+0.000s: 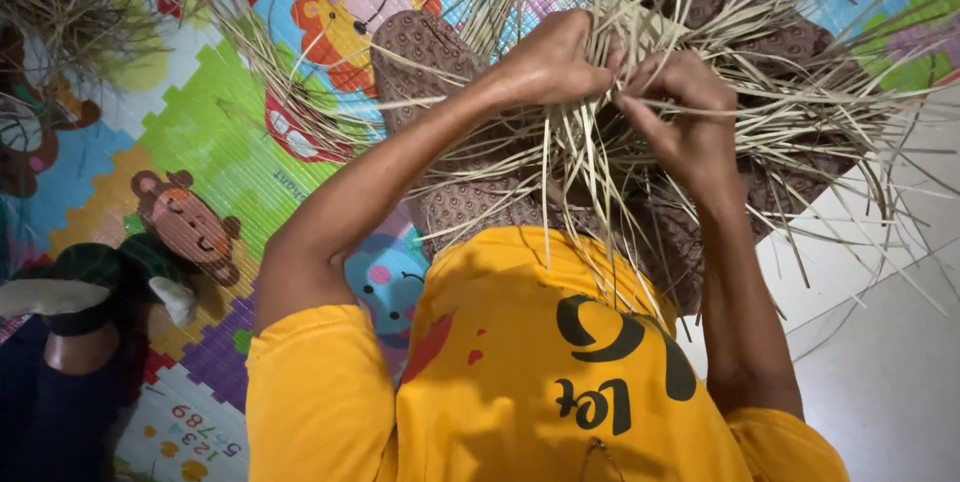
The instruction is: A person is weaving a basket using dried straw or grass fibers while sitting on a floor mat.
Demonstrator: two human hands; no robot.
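Fingertips buried among pale straw strips

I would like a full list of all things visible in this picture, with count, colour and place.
straw strips: many, pale tan, loose bundle over the lap, spreading right
play mat: one, multicoloured with cartoon animals, left and top
floor: pale tiles, right
other person's sleeve: one, dark green and black, left edge
skirt: one, brown patterned, under the strips
shirt: one, yellow, bottom centre
left hand: gripping strips, centre
right hand: pinching strips, beside it
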